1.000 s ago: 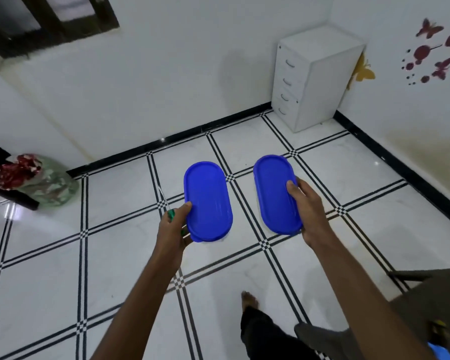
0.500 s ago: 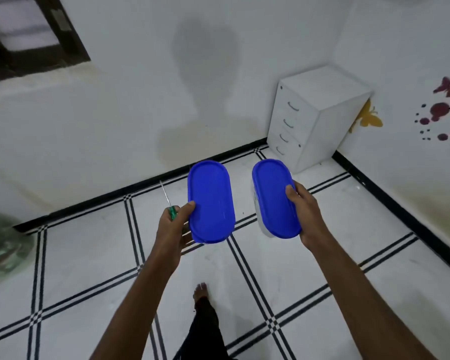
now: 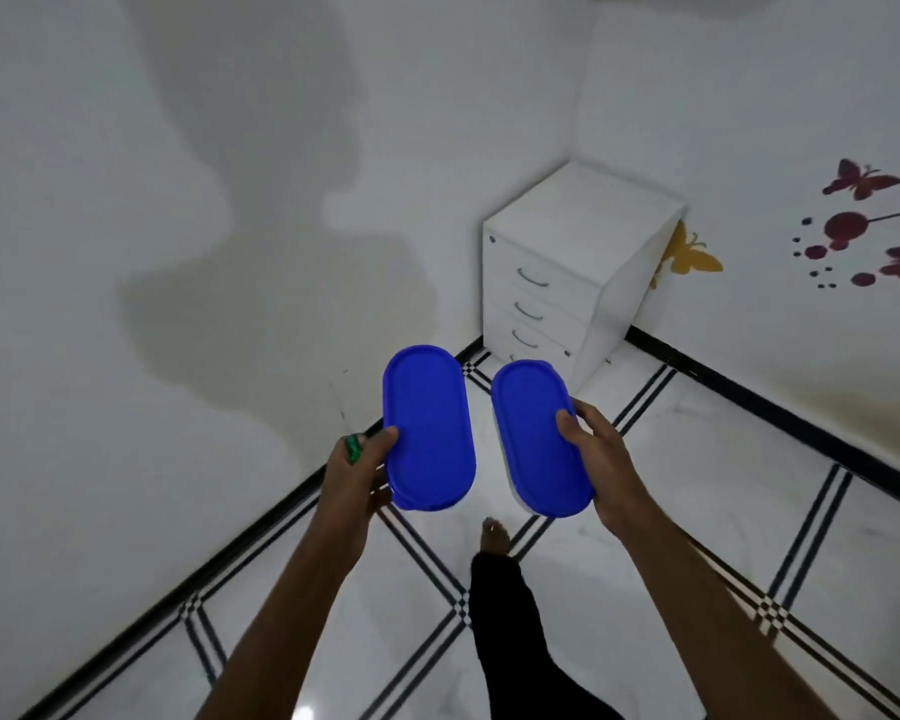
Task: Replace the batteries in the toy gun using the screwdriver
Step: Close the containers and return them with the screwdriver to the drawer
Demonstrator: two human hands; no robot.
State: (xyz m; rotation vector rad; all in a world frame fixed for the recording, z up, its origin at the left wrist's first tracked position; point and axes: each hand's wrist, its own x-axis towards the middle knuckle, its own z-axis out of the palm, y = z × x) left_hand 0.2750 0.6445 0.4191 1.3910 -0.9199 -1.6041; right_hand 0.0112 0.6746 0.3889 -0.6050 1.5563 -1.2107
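Note:
I carry two oval containers with blue lids at waist height above the floor. My left hand grips the left blue-lidded container, thumb on the lid. The same hand also holds a screwdriver with a green handle; its thin shaft points up and away and is blurred. My right hand grips the right blue-lidded container, thumb on its lid. What the containers hold is hidden. No toy gun or batteries show.
A white drawer cabinet stands in the room's corner just ahead. White walls close in at left and right, with butterfly stickers on the right one. My leg and bare foot step over the white tiled floor.
I have walked toward the corner: the cabinet and walls are nearer and larger. The bag at the left has left the view. Both hands keep the same hold on the containers.

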